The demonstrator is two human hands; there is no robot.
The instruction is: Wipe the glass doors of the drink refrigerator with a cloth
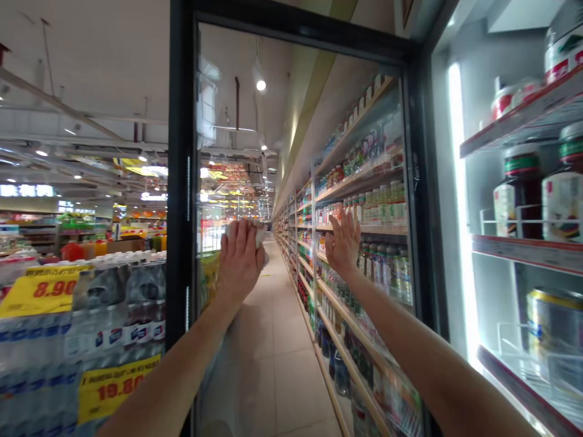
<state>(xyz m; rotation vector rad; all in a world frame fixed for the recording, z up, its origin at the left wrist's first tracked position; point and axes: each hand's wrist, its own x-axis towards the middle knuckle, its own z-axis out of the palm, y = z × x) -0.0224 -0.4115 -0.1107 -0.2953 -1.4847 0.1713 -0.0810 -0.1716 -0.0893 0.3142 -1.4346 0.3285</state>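
A glass door with a black frame stands swung open in front of me. My left hand is on the left half of the pane, its fingers bent over a pale, crumpled cloth. Only the cloth's edge shows beside the fingers; the rest is hidden under the hand. On the right half of the pane, my right hand has its fingers spread and holds nothing. Whether its palm touches the glass, I cannot tell.
To the right is a lit fridge with dark bottles and a can on its shelves. Stacked water packs with yellow price signs stand on the left. Beyond the glass runs a tiled aisle beside long drink shelves.
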